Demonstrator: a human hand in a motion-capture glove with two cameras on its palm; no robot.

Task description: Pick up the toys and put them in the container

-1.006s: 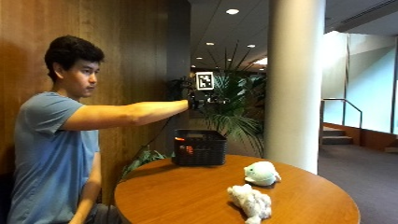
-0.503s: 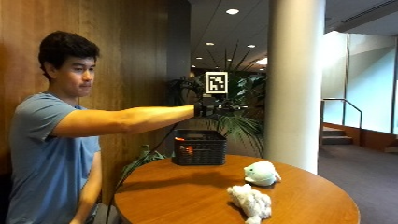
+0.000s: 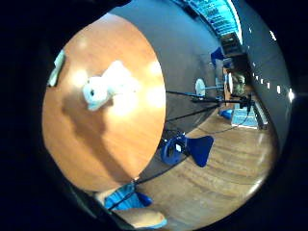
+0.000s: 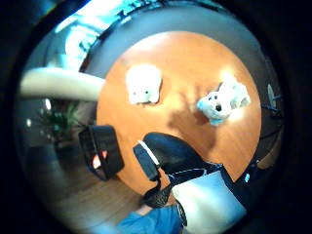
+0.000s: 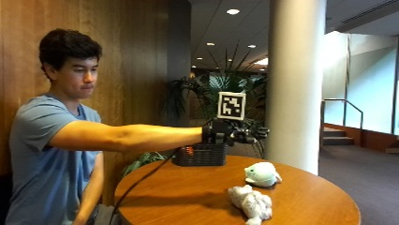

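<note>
A white plush dog (image 5: 251, 204) lies on its side on the round wooden desk (image 5: 187, 197), below and just ahead of the gloved right hand (image 5: 240, 133), its long axis running toward the desk's near edge; a pale green plush toy (image 5: 261, 174) sits beside it, farther out under the fingertips. The hand hovers well above both with the arm stretched level, fingers extended and relaxed, holding nothing. Behind the hand, at the desk's far edge, stands the black basket (image 5: 200, 154).
</note>
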